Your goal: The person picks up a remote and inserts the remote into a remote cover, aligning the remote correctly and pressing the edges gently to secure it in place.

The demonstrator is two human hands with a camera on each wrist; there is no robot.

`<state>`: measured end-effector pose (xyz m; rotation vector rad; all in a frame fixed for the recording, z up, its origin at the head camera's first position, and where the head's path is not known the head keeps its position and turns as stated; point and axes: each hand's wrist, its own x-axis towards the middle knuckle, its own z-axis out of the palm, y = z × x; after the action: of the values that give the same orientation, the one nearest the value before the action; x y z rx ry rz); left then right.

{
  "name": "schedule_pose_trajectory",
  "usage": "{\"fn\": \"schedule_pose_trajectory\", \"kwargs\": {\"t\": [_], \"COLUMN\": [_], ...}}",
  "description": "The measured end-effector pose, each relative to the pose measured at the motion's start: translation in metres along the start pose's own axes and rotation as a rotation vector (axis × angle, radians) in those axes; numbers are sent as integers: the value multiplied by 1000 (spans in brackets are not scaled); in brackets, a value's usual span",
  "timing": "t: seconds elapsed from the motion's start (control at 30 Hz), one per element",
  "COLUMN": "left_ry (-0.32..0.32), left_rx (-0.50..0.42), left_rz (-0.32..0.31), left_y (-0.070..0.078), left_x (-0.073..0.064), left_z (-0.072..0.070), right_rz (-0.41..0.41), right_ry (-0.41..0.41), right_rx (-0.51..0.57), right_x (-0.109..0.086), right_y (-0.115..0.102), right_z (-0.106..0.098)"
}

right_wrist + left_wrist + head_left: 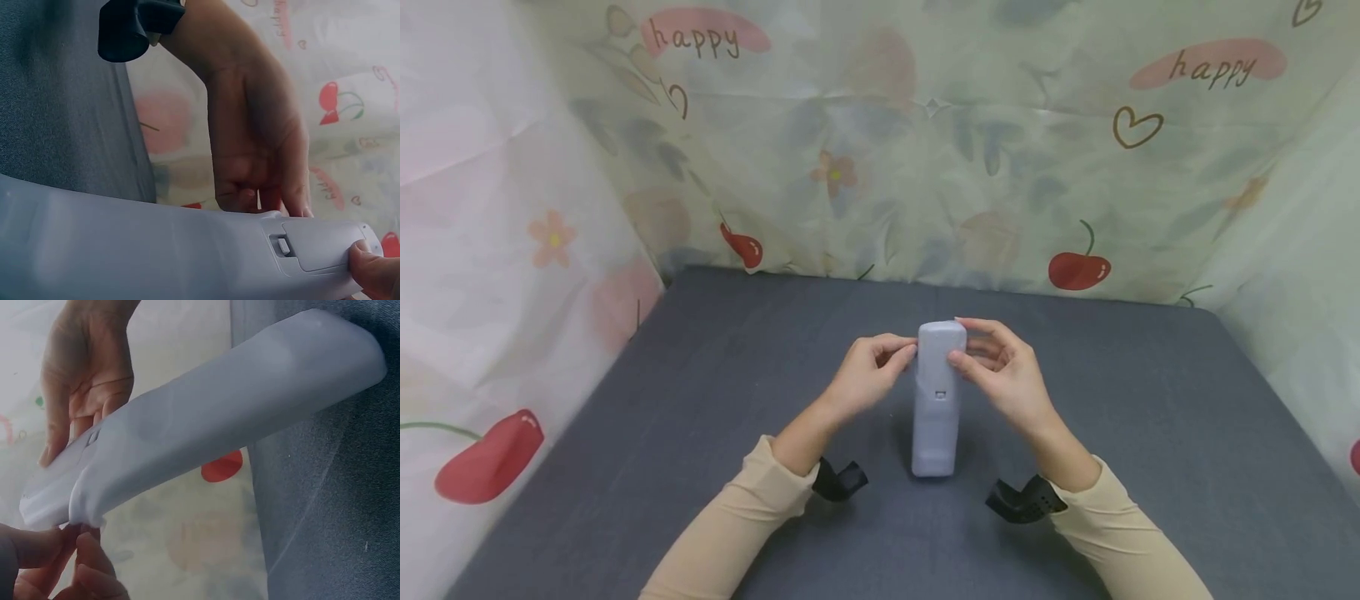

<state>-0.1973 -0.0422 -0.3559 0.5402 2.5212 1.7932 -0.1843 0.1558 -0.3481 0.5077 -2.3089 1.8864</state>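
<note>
A long pale-white handheld device [936, 417] with rounded ends stands roughly upright over the table's middle. Its back shows a small latch [283, 245] and a panel like a battery cover [322, 242]. My right hand [1011, 379] grips the upper end, thumb on the back face and fingers round the side and top. At the opposite side near the top, my left hand [865, 379] pinches the device's edge with thumb and index finger. In the left wrist view the device [206, 412] slants down toward the cloth; whether its lower end touches is hard to tell.
Dark grey cloth covers the table [760, 333]. Patterned curtains [880, 192] with cherries and "happy" lettering enclose the back and both sides. Black straps [842, 481] hang at both wrists, below beige sleeves [737, 517].
</note>
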Motion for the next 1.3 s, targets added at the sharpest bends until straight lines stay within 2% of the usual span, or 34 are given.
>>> {"fn": "schedule_pose_trajectory", "kwargs": {"t": [0.13, 0.23, 0.53, 0.67, 0.83, 1.03, 1.17, 1.3], "left_ry": [-121, -181, -284, -292, -224, -97, 2, 124], "left_rx": [-40, -51, -20, -3, -5, -50, -127, -274], "left_rz": [-131, -174, -137, -96, -61, -135, -185, -234], "left_y": [-1, -3, 2, 0, -4, -1, 3, 7], "left_x": [3, 6, 5, 5, 3, 2, 4, 5], "left_z": [-6, -9, -16, -16, -12, -7, -2, 3], "right_rz": [-7, -15, -52, -59, -70, -65, -48, -17], "right_ry": [-40, -72, -158, -191, -197, -196, -198, -203], "right_rx": [0, 4, 8, 15, -18, -69, -64, -53], "right_x": [-1, -1, -3, -3, -2, -1, -1, 0], "right_y": [1, 2, 1, 2, 3, 7, 6, 3], "right_z": [-1, -1, -3, -3, -4, -6, -6, -5]}}
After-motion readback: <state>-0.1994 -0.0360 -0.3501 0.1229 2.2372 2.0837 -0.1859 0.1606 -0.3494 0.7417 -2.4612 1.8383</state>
